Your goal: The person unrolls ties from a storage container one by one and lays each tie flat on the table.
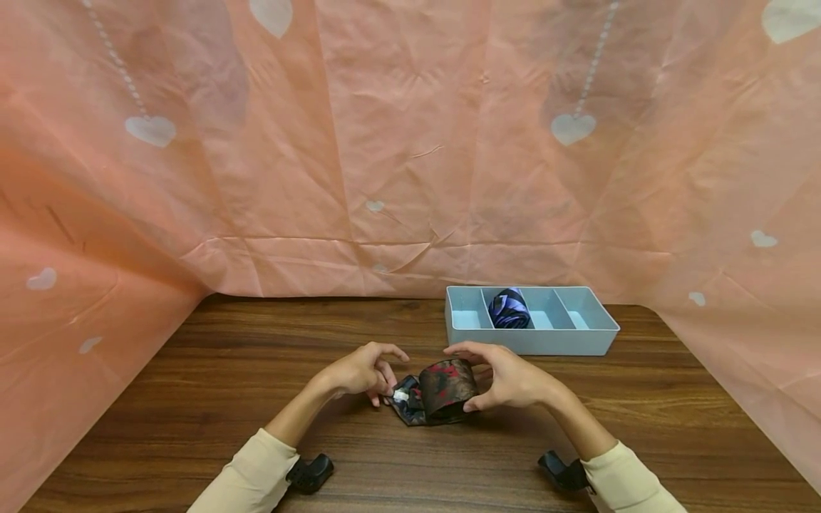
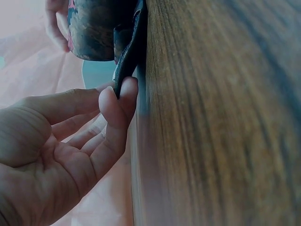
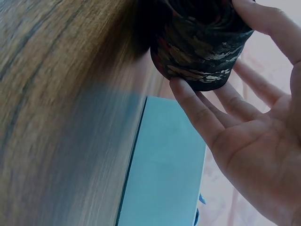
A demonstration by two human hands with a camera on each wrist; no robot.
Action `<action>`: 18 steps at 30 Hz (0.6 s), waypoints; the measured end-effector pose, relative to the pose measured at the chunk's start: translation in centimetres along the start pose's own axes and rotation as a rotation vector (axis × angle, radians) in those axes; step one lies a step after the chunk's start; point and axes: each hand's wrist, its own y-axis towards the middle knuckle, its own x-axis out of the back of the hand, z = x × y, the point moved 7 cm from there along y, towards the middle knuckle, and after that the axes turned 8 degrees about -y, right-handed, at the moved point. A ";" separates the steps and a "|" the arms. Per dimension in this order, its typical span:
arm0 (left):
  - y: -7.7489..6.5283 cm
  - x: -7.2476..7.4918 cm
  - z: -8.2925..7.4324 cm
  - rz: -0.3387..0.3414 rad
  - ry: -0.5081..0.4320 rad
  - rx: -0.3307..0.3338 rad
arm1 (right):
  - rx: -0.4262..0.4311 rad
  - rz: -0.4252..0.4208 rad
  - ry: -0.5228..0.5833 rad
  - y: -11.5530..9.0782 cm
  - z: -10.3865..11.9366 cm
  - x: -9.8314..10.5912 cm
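Observation:
A dark necktie [image 1: 449, 388] with brown and red patches stands on its edge as a loose roll in the middle of the table. My right hand [image 1: 513, 375] grips the roll from the right, the thumb at the near side and the fingers curved round the far side. From the roll's left side the tie's flat end [image 1: 407, 407] sticks out, its lining and a white label showing. My left hand [image 1: 364, 372] pinches that end, and in the left wrist view its fingertips [image 2: 128, 89] close on the thin edge just off the wood.
Behind the right hand stands a light blue tray [image 1: 532, 343] with several compartments. A rolled blue striped necktie [image 1: 509, 309] sits in its second compartment from the left. Pink cloth [image 1: 398, 157] with white hearts hangs round the back and sides of the wooden table [image 1: 212, 370].

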 end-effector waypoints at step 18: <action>-0.1 0.0 -0.1 -0.003 0.007 -0.003 | -0.051 0.008 0.101 0.4 0.0 -0.6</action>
